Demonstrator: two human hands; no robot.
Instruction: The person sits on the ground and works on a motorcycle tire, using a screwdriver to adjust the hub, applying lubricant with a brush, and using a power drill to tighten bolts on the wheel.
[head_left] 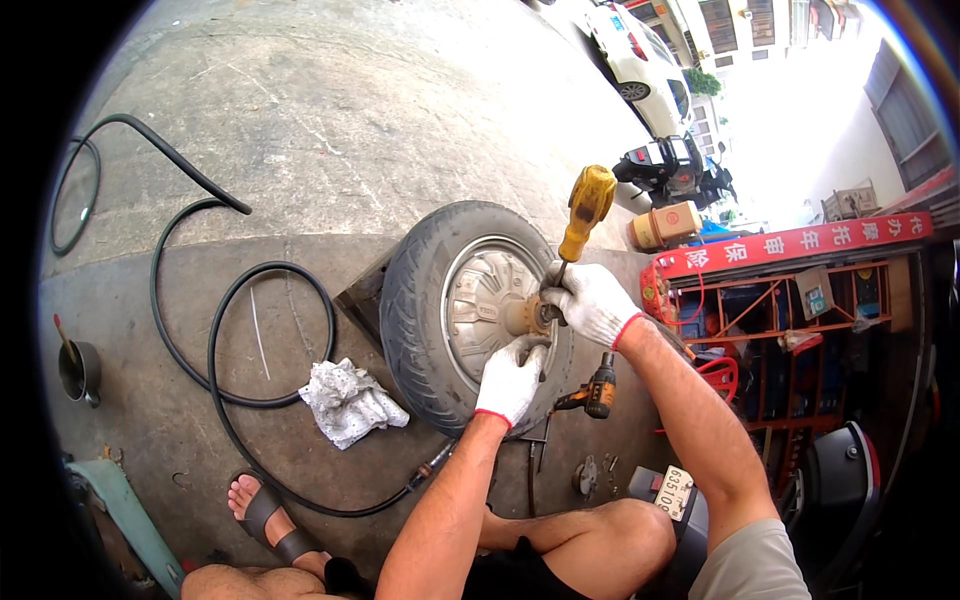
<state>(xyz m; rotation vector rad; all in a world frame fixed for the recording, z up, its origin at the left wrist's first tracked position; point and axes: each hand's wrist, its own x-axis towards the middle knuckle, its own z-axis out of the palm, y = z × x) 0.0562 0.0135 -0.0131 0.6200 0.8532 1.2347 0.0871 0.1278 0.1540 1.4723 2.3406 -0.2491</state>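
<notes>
**Right hand (592, 305) on a screwdriver (588, 205), just beside the axle (541, 316)**

The right hand, gloved in white, grips the screwdriver low on its shaft. The yellow handle rises above the fingers and leans slightly right; the shaft runs down and a little left toward the axle, with its tip hidden among the fingers. So the tool's long axis stands across the axle, which juts rightward from the hub (480, 305). The right hand is at the axle's outer end and has the tool. The left hand (513, 380), also gloved, lies on the near side, its fingers curled toward the axle; whether they grip it or only rest there, I cannot tell.

The wheel (415, 310) is in front of the person, tread to the left and hub face to the right, with a block (362, 308) partly hidden behind it. Around it on the concrete floor (270, 340) are a drill (601, 390) just to the right, a crumpled cloth (350, 402) to the left, then a looping black hose (212, 350) and a pot (84, 375) farther left. Beyond, to the right, are red shelving (775, 425), a motorbike (675, 165) and a white car (640, 65).
</notes>
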